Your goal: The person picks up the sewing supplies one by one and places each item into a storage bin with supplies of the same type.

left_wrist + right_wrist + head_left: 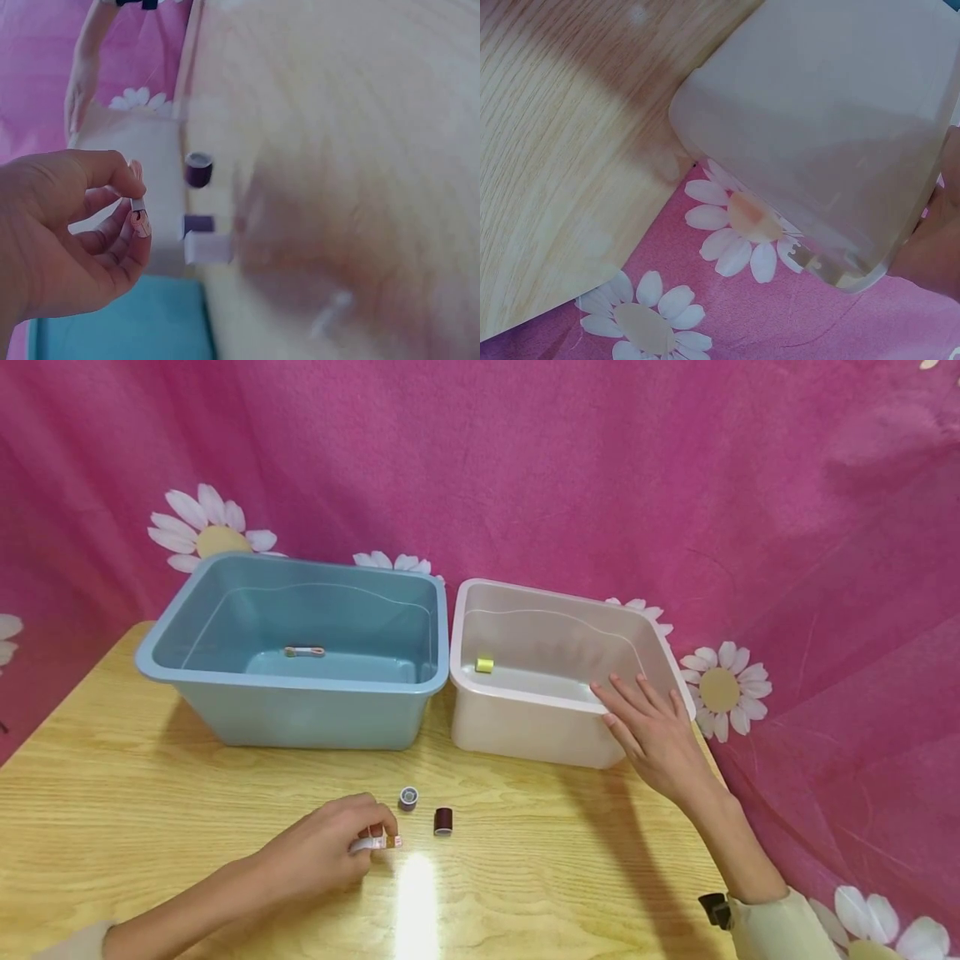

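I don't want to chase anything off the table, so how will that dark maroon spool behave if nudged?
The dark maroon spool may roll sideways: its body looks round and appears to lie on its side. It's probably light, being small beside the left hand. The tabletop looks glossy, so the spool might also slide.

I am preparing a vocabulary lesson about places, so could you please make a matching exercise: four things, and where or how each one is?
1. Small yellow cylindrical spool
2. Dark maroon cylindrical spool
3. Bare left hand
4. Bare right hand

A. Pinching a small white-and-orange object
B. Inside the pinkish-white plastic bin
C. On the light wooden table
D. Fingers spread at the pinkish-white bin's rim

Pairs: 1-B, 2-C, 3-A, 4-D
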